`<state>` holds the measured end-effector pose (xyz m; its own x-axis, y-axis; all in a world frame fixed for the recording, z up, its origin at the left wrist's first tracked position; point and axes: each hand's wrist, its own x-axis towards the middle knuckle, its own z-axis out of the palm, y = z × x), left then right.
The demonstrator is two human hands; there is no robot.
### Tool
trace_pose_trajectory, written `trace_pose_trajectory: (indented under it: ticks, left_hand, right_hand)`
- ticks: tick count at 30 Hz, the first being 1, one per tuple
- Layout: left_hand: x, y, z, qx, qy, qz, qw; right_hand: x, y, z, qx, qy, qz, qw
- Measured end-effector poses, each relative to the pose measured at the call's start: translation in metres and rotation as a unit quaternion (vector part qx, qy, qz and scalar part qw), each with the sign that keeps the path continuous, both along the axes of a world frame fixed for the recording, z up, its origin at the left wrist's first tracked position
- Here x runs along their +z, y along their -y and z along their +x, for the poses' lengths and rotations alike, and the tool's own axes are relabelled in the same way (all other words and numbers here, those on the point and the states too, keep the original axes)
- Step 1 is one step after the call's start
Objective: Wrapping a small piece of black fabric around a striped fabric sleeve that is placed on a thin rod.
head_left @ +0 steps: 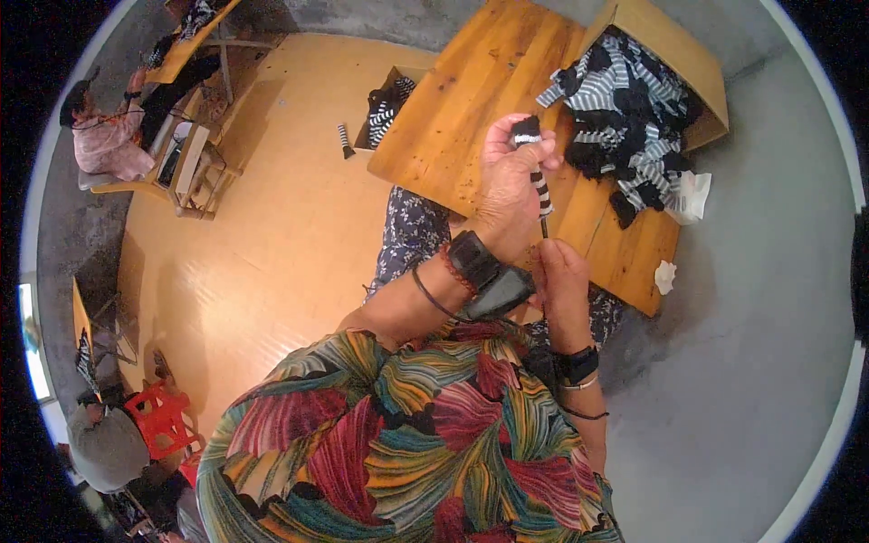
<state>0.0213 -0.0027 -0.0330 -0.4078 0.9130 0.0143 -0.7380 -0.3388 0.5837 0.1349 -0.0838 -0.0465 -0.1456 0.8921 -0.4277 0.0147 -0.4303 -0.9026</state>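
Multicoloured fan-patterned shirt [407, 434] nearest, with two bare hands beyond it at a black-and-white striped knit tube [541, 192].
The right hand [563, 271] is closed around a thin dark rod [545, 229] that meets the tube's near end; whether it runs inside cannot be told. Just farther, the left hand [514, 176] pinches the tube's far end between thumb and fingers, above a varnished wooden table [453, 109]. On the table's right part, a heap of black, grey and white striped knit pieces [625, 104] spills from a tipped brown cardboard box [709, 68]. Beyond the table's left edge, an open cardboard box [412, 72] holds more striped pieces; far left, a person in a pink top [113, 149] sits.
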Motion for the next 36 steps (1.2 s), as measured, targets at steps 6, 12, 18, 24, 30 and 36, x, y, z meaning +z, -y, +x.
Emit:
trace_pose_trajectory:
  ticks: [6,12,18,24,30,36]
  left_hand:
    - [0.003,0.0,-0.016,-0.122,0.158,-0.018,0.98]
    - [-0.009,-0.008,-0.016,-0.095,0.111,0.028,0.989]
    - [-0.011,-0.009,-0.001,-0.044,-0.023,0.011,0.999]
    - [-0.021,0.007,0.006,-0.068,-0.035,-0.03,0.997]
    - [-0.018,0.005,-0.015,-0.259,0.039,0.065,0.963]
    - [-0.021,-0.004,-0.021,-0.345,0.115,0.082,0.928]
  right_hand:
    - [-0.012,0.001,0.006,0.002,-0.013,0.012,1.0]
    - [-0.024,0.0,0.007,0.016,-0.029,0.02,0.999]
    - [-0.018,0.001,-0.001,-0.013,-0.127,-0.04,0.991]
    - [-0.009,-0.001,-0.012,-0.018,-0.118,-0.013,0.993]
    - [-0.014,-0.01,-0.003,-0.002,-0.024,0.061,0.998]
    - [-0.001,-0.005,0.006,0.004,-0.004,0.074,0.997]
